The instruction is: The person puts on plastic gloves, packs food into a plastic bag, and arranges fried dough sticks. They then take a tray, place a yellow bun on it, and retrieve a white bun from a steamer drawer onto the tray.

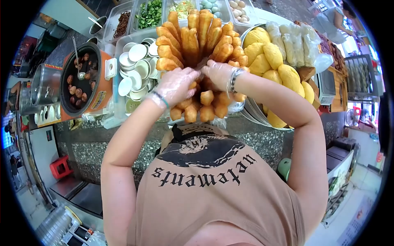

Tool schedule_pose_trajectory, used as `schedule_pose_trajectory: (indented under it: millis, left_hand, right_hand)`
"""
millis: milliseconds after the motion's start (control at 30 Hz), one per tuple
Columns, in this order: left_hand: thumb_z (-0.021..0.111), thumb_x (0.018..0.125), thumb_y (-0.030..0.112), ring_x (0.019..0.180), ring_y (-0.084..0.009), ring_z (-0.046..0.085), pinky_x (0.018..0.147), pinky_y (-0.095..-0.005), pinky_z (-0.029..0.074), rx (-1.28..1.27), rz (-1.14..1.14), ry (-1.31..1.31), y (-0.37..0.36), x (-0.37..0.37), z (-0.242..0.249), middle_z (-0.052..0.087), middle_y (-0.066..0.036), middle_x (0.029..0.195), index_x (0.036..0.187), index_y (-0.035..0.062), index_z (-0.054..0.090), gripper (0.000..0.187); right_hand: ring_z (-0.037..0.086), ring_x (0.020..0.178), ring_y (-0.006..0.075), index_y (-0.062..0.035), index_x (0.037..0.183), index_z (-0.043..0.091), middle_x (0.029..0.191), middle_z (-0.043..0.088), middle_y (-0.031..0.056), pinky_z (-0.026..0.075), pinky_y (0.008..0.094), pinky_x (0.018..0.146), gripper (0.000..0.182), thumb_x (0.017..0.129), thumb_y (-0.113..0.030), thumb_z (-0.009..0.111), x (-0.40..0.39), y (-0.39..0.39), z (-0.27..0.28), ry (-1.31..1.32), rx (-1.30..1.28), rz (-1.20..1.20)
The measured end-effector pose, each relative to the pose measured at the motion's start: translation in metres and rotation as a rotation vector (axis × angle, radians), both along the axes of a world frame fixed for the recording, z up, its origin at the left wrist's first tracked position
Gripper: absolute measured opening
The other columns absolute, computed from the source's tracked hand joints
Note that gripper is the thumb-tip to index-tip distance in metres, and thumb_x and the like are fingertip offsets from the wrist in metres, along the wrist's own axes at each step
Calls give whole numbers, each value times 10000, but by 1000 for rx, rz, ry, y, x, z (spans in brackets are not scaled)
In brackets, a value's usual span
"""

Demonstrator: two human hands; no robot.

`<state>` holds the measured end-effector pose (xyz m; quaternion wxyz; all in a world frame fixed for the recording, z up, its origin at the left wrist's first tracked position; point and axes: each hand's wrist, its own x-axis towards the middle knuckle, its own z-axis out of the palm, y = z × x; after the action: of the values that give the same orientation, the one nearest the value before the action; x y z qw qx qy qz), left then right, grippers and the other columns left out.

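Golden fried dough sticks (pixel 191 43) stand upright in a ring, their tips fanning outward. Both hands wear clear plastic gloves and reach into the middle of this ring. My left hand (pixel 176 86) comes in from the left, fingers bent together near the centre. From the right, my right hand (pixel 219 73) meets it, its fingertips close to the left ones. Something thin and clear shows between the fingertips, but I cannot make out what it is. The container around the sticks is mostly hidden.
Left are a tub of white lids (pixel 137 52) and an orange pot (pixel 107 84) of eggs in dark liquid. Yellow buns (pixel 289 76) fill a round metal tray at right. Boxes of cucumber (pixel 150 14) and eggs (pixel 239 9) line the back. A person (pixel 331 22) stands at far right.
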<state>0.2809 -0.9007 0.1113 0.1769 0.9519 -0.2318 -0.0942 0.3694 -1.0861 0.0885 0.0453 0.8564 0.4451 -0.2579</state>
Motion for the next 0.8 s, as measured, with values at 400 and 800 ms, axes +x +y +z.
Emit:
schedule_pose_trajectory:
  millis: [400, 800]
  left_hand:
    - [715, 689, 155, 1009, -328, 548, 852, -412, 472, -21, 35, -80, 1, -14, -8, 551, -143, 1147, 1253, 78, 488, 614]
    - [718, 688, 147, 973, -332, 563, 818, -415, 492, 126, 77, 53, -7, -10, 1, 544, -138, 1054, 1259, 111, 466, 626]
  right_hand:
    - [616, 976, 317, -4, 975, 631, 973, 640, 191, 500, 390, 854, 343, 772, -279, 657, 40, 37, 89, -151, -22, -159]
    - [651, 905, 314, 7, 936, 650, 938, 662, 185, 531, 381, 791, 269, 813, -228, 609, 42, 25, 138, -375, 238, -178]
